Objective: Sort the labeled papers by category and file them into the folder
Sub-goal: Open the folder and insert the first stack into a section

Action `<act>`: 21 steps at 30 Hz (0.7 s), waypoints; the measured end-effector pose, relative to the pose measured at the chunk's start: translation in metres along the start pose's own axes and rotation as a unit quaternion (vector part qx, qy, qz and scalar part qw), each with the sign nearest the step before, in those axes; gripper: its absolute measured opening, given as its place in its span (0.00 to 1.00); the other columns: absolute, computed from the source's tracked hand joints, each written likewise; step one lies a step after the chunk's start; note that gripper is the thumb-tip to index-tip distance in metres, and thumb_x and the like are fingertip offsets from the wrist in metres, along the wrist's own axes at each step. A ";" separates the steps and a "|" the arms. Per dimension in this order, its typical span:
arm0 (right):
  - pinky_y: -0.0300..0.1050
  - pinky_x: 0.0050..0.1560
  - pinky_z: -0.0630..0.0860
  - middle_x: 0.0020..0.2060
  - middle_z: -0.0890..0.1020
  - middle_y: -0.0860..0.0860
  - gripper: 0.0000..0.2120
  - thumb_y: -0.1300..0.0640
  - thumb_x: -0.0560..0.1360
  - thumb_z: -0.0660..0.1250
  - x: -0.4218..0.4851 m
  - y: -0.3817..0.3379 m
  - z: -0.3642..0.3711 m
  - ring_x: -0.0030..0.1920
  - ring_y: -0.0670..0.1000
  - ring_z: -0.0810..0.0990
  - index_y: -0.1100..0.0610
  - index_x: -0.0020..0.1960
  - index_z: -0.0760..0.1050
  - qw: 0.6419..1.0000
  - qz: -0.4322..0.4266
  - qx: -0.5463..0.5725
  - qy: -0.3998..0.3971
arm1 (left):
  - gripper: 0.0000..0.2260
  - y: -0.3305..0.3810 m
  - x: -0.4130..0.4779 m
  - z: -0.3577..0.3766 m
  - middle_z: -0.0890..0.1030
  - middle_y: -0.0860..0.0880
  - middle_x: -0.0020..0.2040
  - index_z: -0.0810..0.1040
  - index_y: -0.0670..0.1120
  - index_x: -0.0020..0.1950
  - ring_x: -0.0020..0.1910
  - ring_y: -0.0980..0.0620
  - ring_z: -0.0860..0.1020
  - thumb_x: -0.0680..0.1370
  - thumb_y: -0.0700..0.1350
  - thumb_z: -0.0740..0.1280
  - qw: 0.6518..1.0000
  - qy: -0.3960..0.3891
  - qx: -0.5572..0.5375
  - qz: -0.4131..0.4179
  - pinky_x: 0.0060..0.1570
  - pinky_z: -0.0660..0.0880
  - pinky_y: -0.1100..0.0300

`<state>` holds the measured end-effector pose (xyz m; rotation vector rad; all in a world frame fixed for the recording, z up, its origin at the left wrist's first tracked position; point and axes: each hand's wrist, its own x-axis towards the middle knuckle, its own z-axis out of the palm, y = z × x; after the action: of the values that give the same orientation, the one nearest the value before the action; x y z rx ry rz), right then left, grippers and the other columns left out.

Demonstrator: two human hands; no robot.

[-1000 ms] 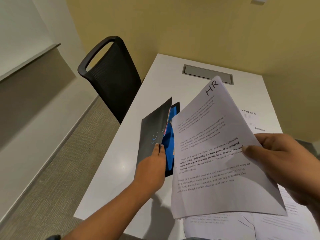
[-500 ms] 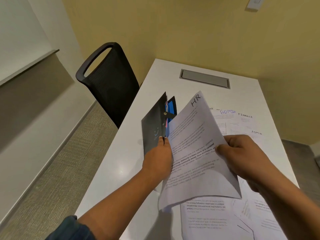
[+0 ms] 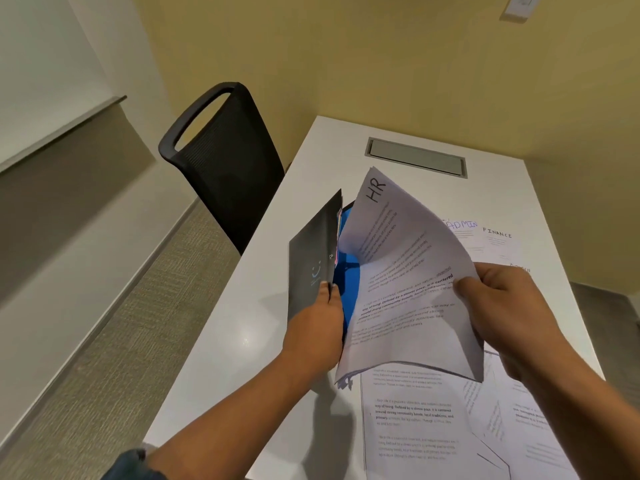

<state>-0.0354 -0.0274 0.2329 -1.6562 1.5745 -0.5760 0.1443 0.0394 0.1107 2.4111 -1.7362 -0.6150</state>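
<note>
White table (image 3: 242, 323) under labeled papers (image 3: 415, 427)

A white table (image 3: 242, 306) runs from near to far and meets a yellow wall (image 3: 346, 46). A grey metal cable flap (image 3: 415, 157) is set into its far end. A black mesh chair (image 3: 225, 168) stands at its left side on beige carpet (image 3: 121, 341). A white switch plate (image 3: 517, 6) sits high on the wall at far right.

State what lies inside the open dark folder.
Inside the dark folder a blue inner panel and pinkish tab edges show. The HR sheet covers the rest, so any filed papers are hidden.
</note>
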 end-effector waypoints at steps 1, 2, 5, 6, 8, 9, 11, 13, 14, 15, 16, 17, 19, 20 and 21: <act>0.51 0.34 0.71 0.39 0.85 0.63 0.12 0.64 0.76 0.59 0.001 0.001 0.003 0.41 0.68 0.83 0.69 0.44 0.79 1.000 0.002 -0.003 -0.003 | 0.32 0.000 -0.001 0.000 0.51 0.48 0.81 0.47 0.48 0.81 0.67 0.44 0.74 0.82 0.48 0.62 1.000 -0.002 0.002 0.003 0.62 0.74 0.49; 0.51 0.34 0.72 0.41 0.85 0.63 0.12 0.64 0.76 0.59 0.002 0.004 0.006 0.42 0.69 0.83 0.70 0.45 0.79 1.000 0.005 -0.004 -0.005 | 0.32 0.000 -0.002 0.000 0.50 0.48 0.81 0.47 0.48 0.81 0.67 0.44 0.75 0.82 0.48 0.62 1.000 -0.005 0.004 0.006 0.62 0.75 0.50; 0.52 0.35 0.72 0.42 0.84 0.64 0.12 0.63 0.75 0.59 0.011 0.011 0.011 0.41 0.68 0.83 0.71 0.47 0.78 1.000 0.012 -0.008 0.009 | 0.31 0.002 -0.006 0.000 0.50 0.47 0.81 0.47 0.47 0.80 0.67 0.45 0.75 0.82 0.47 0.61 1.000 -0.010 0.004 0.014 0.61 0.75 0.52; 0.51 0.35 0.71 0.43 0.84 0.65 0.12 0.63 0.75 0.59 0.015 0.013 0.010 0.39 0.67 0.83 0.71 0.47 0.77 1.000 0.015 -0.009 0.019 | 0.31 0.002 -0.007 0.000 0.50 0.47 0.81 0.47 0.47 0.80 0.67 0.45 0.74 0.82 0.47 0.60 1.000 -0.010 0.002 0.016 0.61 0.75 0.52; 0.51 0.36 0.69 0.44 0.83 0.66 0.13 0.62 0.73 0.59 0.020 0.015 0.007 0.35 0.61 0.79 0.71 0.48 0.77 0.999 0.022 -0.009 0.039 | 0.31 0.002 -0.011 0.001 0.49 0.48 0.81 0.46 0.47 0.80 0.67 0.45 0.74 0.82 0.47 0.60 1.000 -0.011 -0.003 0.016 0.61 0.75 0.52; 0.51 0.36 0.68 0.44 0.83 0.67 0.13 0.62 0.73 0.59 0.022 0.016 0.006 0.35 0.60 0.78 0.71 0.48 0.77 0.999 0.026 -0.010 0.044 | 0.32 0.002 -0.012 0.001 0.49 0.48 0.81 0.46 0.47 0.80 0.67 0.45 0.74 0.82 0.46 0.61 1.000 -0.012 -0.006 0.015 0.61 0.75 0.53; 0.51 0.36 0.67 0.45 0.83 0.68 0.14 0.62 0.72 0.58 0.024 0.018 0.004 0.34 0.59 0.76 0.72 0.48 0.76 0.998 0.031 -0.009 0.050 | 0.33 0.001 -0.015 0.002 0.48 0.48 0.81 0.46 0.47 0.80 0.65 0.46 0.75 0.81 0.46 0.62 1.000 -0.012 -0.013 0.011 0.60 0.76 0.53; 0.50 0.36 0.65 0.45 0.82 0.69 0.15 0.62 0.71 0.58 0.025 0.019 0.003 0.33 0.57 0.73 0.72 0.48 0.75 0.998 0.033 -0.010 0.056 | 0.34 0.001 -0.017 0.003 0.48 0.48 0.81 0.46 0.46 0.80 0.64 0.46 0.76 0.81 0.45 0.63 1.000 -0.008 -0.017 0.007 0.60 0.76 0.54; 0.50 0.36 0.65 0.45 0.82 0.69 0.15 0.62 0.70 0.58 0.026 0.020 0.003 0.33 0.55 0.72 0.73 0.48 0.75 0.998 0.034 -0.010 0.060 | 0.34 0.001 -0.017 0.003 0.48 0.48 0.81 0.46 0.46 0.80 0.64 0.46 0.76 0.81 0.45 0.63 1.000 -0.006 -0.020 0.004 0.60 0.75 0.54; 0.50 0.36 0.65 0.46 0.81 0.69 0.16 0.62 0.70 0.58 0.026 0.021 0.003 0.33 0.55 0.72 0.73 0.49 0.75 0.997 0.036 -0.010 0.063 | 0.34 0.001 -0.018 0.003 0.49 0.48 0.81 0.46 0.46 0.80 0.65 0.46 0.75 0.81 0.45 0.64 1.000 -0.005 -0.024 0.000 0.61 0.75 0.54; 0.50 0.36 0.65 0.46 0.82 0.69 0.16 0.62 0.71 0.57 0.026 0.023 0.003 0.34 0.56 0.73 0.73 0.49 0.75 0.997 0.038 -0.011 0.063 | 0.35 0.001 -0.019 0.003 0.49 0.48 0.81 0.46 0.46 0.80 0.67 0.46 0.74 0.81 0.45 0.64 1.000 -0.003 -0.029 -0.004 0.63 0.74 0.53; 0.51 0.36 0.65 0.46 0.82 0.69 0.15 0.62 0.72 0.57 0.027 0.025 0.003 0.34 0.57 0.73 0.73 0.50 0.75 0.997 0.040 -0.013 0.062 | 0.35 0.002 -0.020 0.002 0.49 0.49 0.81 0.46 0.46 0.80 0.68 0.46 0.73 0.81 0.45 0.64 0.999 -0.002 -0.034 -0.008 0.63 0.74 0.53; 0.51 0.35 0.66 0.46 0.82 0.68 0.15 0.63 0.72 0.57 0.026 0.027 0.003 0.34 0.58 0.73 0.72 0.50 0.75 0.997 0.039 -0.018 0.062 | 0.35 0.001 -0.021 0.002 0.50 0.49 0.81 0.45 0.46 0.80 0.69 0.46 0.73 0.81 0.45 0.64 0.999 0.001 -0.036 -0.012 0.64 0.73 0.53; 0.51 0.35 0.66 0.45 0.82 0.68 0.15 0.62 0.73 0.57 0.026 0.028 0.003 0.34 0.58 0.73 0.72 0.49 0.76 0.997 0.037 -0.017 0.064 | 0.34 0.001 -0.021 0.002 0.50 0.49 0.81 0.46 0.46 0.81 0.68 0.46 0.73 0.81 0.45 0.63 0.999 0.003 -0.036 -0.014 0.64 0.73 0.53; 0.51 0.34 0.66 0.44 0.82 0.68 0.14 0.63 0.73 0.57 0.025 0.027 0.003 0.33 0.58 0.73 0.71 0.48 0.76 0.997 0.038 -0.015 0.067 | 0.34 0.001 -0.021 0.002 0.50 0.48 0.81 0.46 0.46 0.80 0.68 0.46 0.73 0.81 0.45 0.63 0.999 0.004 -0.035 -0.015 0.64 0.74 0.52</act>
<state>-0.0472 -0.0497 0.2058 -1.6011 1.7427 -0.6388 0.1370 0.0589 0.1149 2.3941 -1.6490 -0.6583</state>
